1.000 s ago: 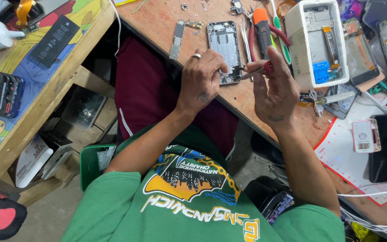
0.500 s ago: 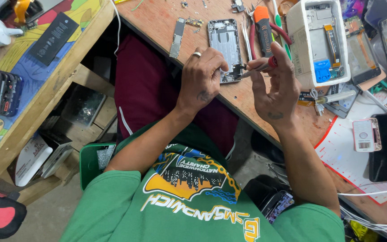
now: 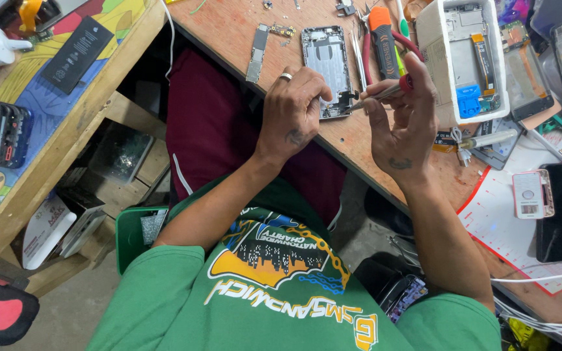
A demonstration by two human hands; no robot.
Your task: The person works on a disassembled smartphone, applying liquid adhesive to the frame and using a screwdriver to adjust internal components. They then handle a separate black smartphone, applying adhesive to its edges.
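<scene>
Looking down from a head-worn camera, the view shows a person in a green printed shirt seated at a worn reddish wooden surface (image 3: pixel 242 26), working on an opened phone body (image 3: pixel 325 65) that lies flat near the surface's front edge. The left hand (image 3: pixel 292 107) rests on the lower part of the phone body, fingers curled down and pressing it in place, a ring on one finger. The right hand (image 3: pixel 401 120) is raised just beside it, its fingers closed in a pinch around a thin screwdriver (image 3: pixel 380 95) with a red cap, whose tip points toward the phone's lower right corner; whether the tip actually touches a screw cannot be told. A narrow circuit board (image 3: pixel 257 53) lies to the left of the phone, and metal tweezers (image 3: pixel 358 55) and an orange-handled tool (image 3: pixel 381 36) lie to its right. A white tray (image 3: pixel 432 45) holding another phone frame sits further right. A small pink and white device (image 3: pixel 529 194) and a dark phone (image 3: pixel 559 211) lie on white paper (image 3: pixel 495 224) at the far right. Done well, this step seems to call for steady downward pressure from the left hand, the driver seated squarely on the screw, and slow turning so the tiny screw is not lost.
</scene>
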